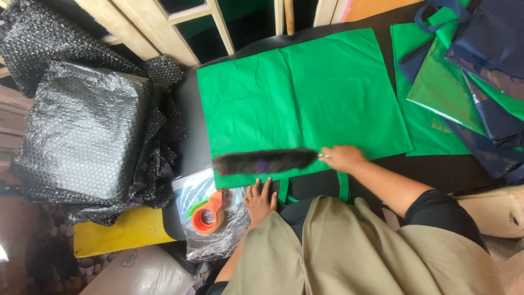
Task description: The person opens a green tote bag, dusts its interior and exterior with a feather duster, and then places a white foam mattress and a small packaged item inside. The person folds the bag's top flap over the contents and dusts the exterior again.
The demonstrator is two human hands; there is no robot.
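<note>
A flat green fabric bag (305, 93) lies spread on a dark table, its handles hanging toward me over the near edge. My right hand (341, 157) grips one end of a dark furry tail-like piece (265, 161) that lies across the bag's near edge, pointing left. My left hand (259, 201) rests with fingers apart at the table's near edge, just below the bag and next to an orange tape dispenser (209, 217). It holds nothing.
Black bubble-wrap sheets (82, 125) are piled at the left. A clear plastic bag (218, 235) lies under the dispenser, a yellow board (117, 232) beside it. Green and navy bags (464, 93) are stacked at the right. Wooden frames (180, 27) stand behind.
</note>
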